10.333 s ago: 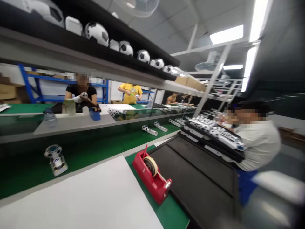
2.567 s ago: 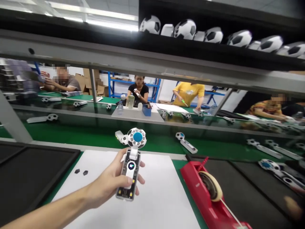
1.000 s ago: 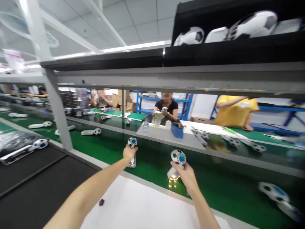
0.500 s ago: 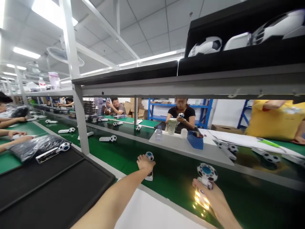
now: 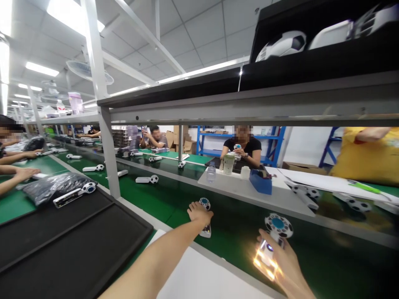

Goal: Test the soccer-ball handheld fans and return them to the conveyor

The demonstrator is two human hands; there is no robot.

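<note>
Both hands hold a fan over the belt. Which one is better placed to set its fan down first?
Left, probably. The left hand is stretched out with its fan low over the green belt. The right hand holds its lit fan nearer the body, seemingly higher above the belt.

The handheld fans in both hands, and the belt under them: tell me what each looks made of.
The fan in the left hand and the fan in the right hand: hard moulded plastic, likely; the right fan has a glossy white football-patterned head with a blue centre and a lit handle. The left fan is mostly hidden. The belt: smooth green sheet with a soft sheen, probably PVC or rubber.
</note>
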